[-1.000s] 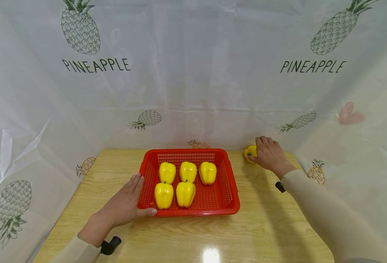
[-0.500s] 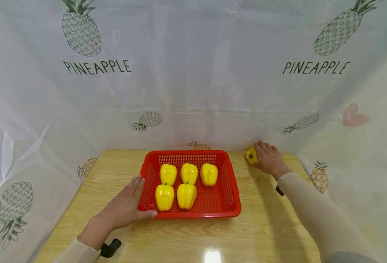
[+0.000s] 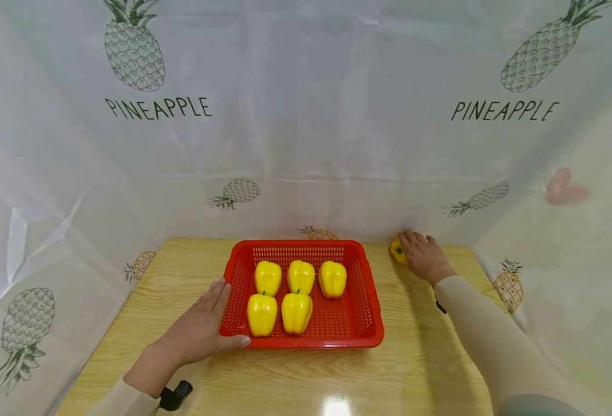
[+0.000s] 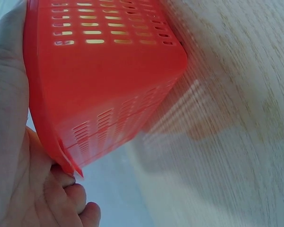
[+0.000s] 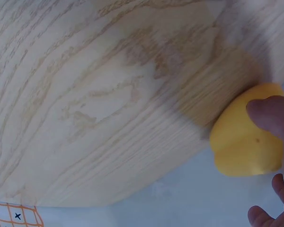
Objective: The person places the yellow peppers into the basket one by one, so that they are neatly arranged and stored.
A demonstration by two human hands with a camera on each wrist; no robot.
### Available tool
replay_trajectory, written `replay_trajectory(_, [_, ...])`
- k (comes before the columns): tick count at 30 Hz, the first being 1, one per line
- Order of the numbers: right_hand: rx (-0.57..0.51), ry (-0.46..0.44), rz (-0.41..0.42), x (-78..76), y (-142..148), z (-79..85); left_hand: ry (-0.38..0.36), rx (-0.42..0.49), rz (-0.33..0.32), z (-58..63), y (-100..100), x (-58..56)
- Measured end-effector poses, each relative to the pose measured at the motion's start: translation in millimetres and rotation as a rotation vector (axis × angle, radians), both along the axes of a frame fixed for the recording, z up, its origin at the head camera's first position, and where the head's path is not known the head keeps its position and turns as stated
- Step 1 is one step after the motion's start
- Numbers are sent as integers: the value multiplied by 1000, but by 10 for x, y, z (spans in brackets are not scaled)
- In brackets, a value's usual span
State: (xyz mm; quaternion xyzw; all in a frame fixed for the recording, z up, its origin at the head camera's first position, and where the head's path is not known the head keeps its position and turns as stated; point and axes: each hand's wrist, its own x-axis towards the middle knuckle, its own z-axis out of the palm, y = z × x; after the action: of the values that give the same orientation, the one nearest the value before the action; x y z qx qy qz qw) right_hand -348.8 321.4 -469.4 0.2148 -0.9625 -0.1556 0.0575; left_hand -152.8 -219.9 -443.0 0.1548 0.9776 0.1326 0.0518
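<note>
A red perforated plastic basket [image 3: 337, 343] sits mid-table, holding several glossy yellow bell peppers, one being the front-left pepper [image 3: 261, 315]. My left hand [image 3: 194, 329] grips its near left corner, thumb over the front rim; in the left wrist view some fingertips [image 4: 75, 197] curl by the rim. At the table's far right, my right hand [image 3: 422, 257] holds another yellow bell pepper [image 3: 398, 252] from its right side, green stem towards me. The right wrist view shows the thumb [image 5: 267, 111] on this pepper [image 5: 239, 142]; part of its far side is hidden by the hand.
The wooden table [image 3: 306, 381] ends at the back against a white sheet [image 3: 306, 144] printed with pineapples. Sheeting also rises on both sides. Bare wood lies between the basket and the right hand's pepper.
My right hand has shifted around the far-right pepper, whose stem end now shows more. The left hand keeps its place on the basket. The whole head view has drifted slightly.
</note>
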Motion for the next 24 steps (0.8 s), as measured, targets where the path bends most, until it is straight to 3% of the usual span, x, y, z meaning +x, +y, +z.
replay_trajectory(6, [43,6,15,27,48,-74,1,-1,-1,-29,11,7])
replay_trajectory(13, [47,75,36,30,98,-131,2,-3,-7,-34,16,3])
replay_trajectory(24, [-61,208,37,124,113,-186,5,-7,-15,-11,-2,2])
